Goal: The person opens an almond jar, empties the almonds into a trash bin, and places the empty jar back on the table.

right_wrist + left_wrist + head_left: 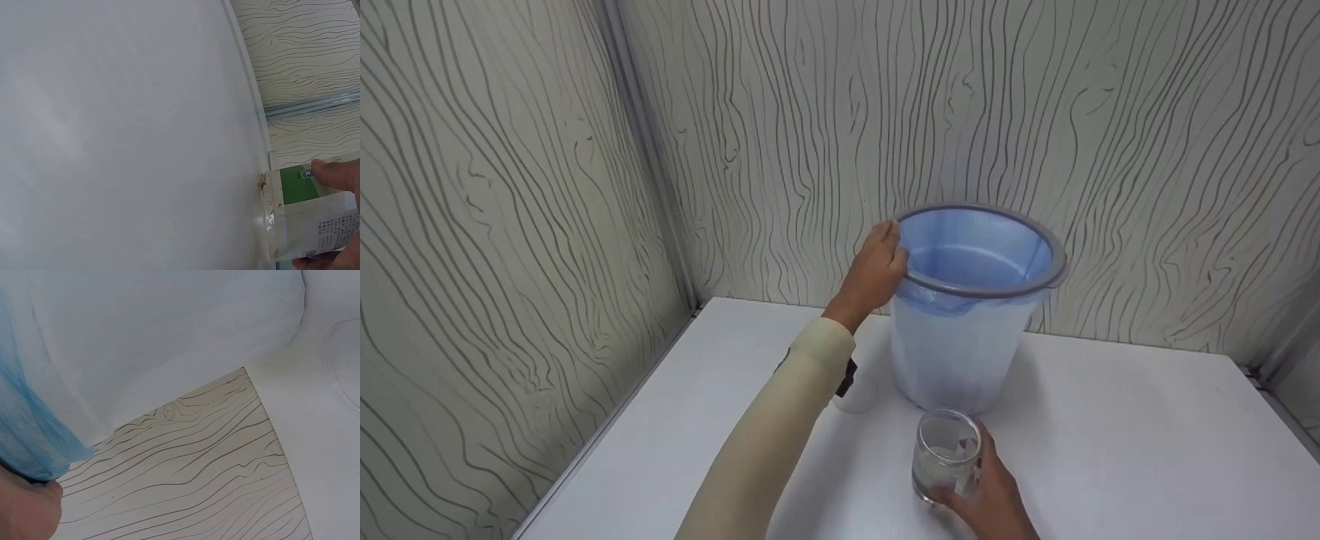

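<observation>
My left hand grips the grey rim of a white trash bin lined with a blue bag. Its thumb shows beside the bag's folded edge in the left wrist view. In the head view my right hand holds a clear glass cup at the table's front, thumb low on one side and fingers on the other. By contrast, the right wrist view has a hand gripping a white carton with a green panel near the table's edge.
Beside the bin, a clear round item lies on the white table, partly behind my left forearm. Wood-patterned panels stand behind and to the left, meeting at a metal corner post.
</observation>
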Motion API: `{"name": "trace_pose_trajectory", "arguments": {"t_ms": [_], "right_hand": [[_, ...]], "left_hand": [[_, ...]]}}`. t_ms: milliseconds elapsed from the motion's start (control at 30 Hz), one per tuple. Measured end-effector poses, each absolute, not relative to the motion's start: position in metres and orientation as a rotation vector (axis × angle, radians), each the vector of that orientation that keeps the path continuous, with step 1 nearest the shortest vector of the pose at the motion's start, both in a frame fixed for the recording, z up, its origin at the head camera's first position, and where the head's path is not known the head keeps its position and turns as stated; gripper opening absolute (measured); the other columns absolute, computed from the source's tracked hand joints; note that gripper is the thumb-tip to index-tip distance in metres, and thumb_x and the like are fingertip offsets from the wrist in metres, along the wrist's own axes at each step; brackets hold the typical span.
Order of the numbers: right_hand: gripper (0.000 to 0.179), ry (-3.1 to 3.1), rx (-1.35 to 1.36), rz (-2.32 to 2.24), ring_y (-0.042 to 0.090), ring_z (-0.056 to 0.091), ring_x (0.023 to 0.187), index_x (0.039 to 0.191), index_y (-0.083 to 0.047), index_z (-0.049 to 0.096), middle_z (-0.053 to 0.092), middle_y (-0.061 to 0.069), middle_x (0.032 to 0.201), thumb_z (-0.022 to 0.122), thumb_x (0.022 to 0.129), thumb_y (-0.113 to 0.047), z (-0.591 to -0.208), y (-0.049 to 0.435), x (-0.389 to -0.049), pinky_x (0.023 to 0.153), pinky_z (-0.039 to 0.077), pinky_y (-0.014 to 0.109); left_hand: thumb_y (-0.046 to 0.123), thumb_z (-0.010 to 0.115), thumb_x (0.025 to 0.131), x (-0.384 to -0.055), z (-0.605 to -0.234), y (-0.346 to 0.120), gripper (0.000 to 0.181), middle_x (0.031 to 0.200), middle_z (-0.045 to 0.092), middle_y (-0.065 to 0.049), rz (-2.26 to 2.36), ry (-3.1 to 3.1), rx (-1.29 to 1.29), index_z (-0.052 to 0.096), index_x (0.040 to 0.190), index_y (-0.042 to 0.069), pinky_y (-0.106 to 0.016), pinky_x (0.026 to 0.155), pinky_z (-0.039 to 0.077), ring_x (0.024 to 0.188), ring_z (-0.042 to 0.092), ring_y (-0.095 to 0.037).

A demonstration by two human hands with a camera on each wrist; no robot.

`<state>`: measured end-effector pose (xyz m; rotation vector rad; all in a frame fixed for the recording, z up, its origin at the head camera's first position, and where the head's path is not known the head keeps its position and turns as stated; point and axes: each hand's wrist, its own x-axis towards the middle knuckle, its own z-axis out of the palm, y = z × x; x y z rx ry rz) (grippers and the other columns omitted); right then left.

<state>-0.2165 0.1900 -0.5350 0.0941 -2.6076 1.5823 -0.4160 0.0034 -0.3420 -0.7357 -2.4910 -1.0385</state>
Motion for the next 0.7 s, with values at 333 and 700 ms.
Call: {"name": "trace_pose_trajectory", "arguments": {"t_ms": [333,700], "right_hand": [[0.117,-2.599,0.113,1.592,0.04,0.044,0.14,0.158,-0.014,0.021,0.047,0.013,0.152,0.094,0.069,-0.033,-0.5355,0.1887,-0.2164,0.114,0.032,0.062],[0.119,-2.64,0.092,1.61,0.045,0.042,0.14,0.16,-0.012,0.018,0.043,0.017,0.155,0.092,0.071,-0.04,-0.5361,0.1915,-0.218,0.112,0.031,0.066]], "left_hand": [[0.027,0.031,0.107,-0.4151,-0.3428,0.0021,0.059,0.168,0.021,-0.012,-1.07,-2.487,-0.739,0.024,0.159,0.0,-0.035,0.124,0.014,0.156,0.014,-0.025],[0.026,0.03,0.109,-0.4173,-0.3424,0.0006,0.058,0.168,0.018,-0.011,-1.079,-2.496,-0.782,0.021,0.16,0.0,-0.034,0.124,0.015,0.155,0.013,-0.021]]}}
